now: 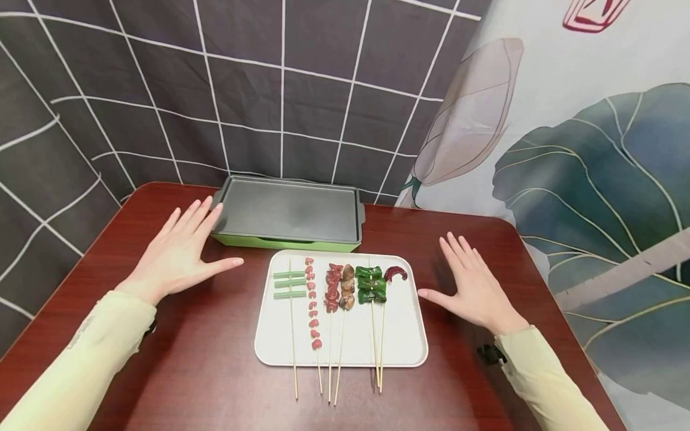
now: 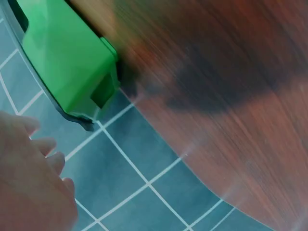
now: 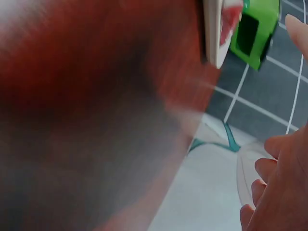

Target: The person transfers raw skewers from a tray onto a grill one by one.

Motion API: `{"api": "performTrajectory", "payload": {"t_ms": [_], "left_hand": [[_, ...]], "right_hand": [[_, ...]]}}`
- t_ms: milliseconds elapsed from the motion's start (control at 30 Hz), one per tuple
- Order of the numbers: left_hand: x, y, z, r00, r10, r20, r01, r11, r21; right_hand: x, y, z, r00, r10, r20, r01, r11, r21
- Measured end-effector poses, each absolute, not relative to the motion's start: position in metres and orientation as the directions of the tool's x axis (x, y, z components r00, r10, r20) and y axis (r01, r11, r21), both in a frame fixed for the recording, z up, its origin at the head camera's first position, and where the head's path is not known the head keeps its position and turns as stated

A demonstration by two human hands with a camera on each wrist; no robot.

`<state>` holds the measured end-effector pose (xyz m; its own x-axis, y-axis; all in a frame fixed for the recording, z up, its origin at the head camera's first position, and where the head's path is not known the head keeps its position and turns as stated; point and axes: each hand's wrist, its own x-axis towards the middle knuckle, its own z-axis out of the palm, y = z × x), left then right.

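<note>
1. On the red-brown wooden table [image 1: 215,371], a white tray [image 1: 345,354] lies just in front of a green-sided grill [image 1: 291,209] with a flat, dark top.
2. Across the tray, left to right, lie skewers of green stalks [image 1: 297,282], small red pieces [image 1: 312,294], red meat [image 1: 332,288], brown pieces [image 1: 347,287], folded green leaves [image 1: 369,285] and one dark red curl [image 1: 396,269]; their sticks reach past the near rim.
3. Near the grill's left end, the left hand [image 1: 180,251] is empty, its fingers straight, thumb spread.
4. Just right of the tray, the right hand [image 1: 474,281] is likewise outstretched and empty.
5. Behind hangs dark cloth [image 1: 318,90] with white grid lines.
</note>
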<state>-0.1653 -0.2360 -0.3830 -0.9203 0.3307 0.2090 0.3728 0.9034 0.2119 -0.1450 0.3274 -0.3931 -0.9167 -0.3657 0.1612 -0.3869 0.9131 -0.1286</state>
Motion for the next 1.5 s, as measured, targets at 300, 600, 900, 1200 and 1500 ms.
{"api": "performTrajectory", "payload": {"t_ms": [300,600,900,1200,1500], "left_hand": [[-0.149,-0.219,-0.384,-0.911,0.349,0.218,0.396,0.888,0.233],[-0.125,-0.196,-0.389,-0.915,0.335,0.226,0.394,0.864,0.314],[-0.099,-0.166,-0.389,-0.914,0.328,0.240,0.403,0.803,0.439],[-0.069,-0.139,-0.387,-0.960,0.264,0.097,0.253,0.659,0.708],[-0.046,-0.127,-0.383,-0.970,0.244,0.002,0.129,0.506,0.853]], "right_hand": [[-0.114,0.319,-0.406,-0.880,-0.448,0.158,-0.468,0.875,-0.125],[-0.088,0.307,-0.421,-0.837,-0.531,0.133,-0.544,0.835,-0.081],[-0.071,0.294,-0.429,-0.813,-0.571,0.115,-0.582,0.808,-0.098],[-0.064,0.290,-0.432,-0.819,-0.566,0.098,-0.574,0.813,-0.100],[-0.062,0.285,-0.434,-0.833,-0.548,0.068,-0.553,0.824,-0.123]]}}
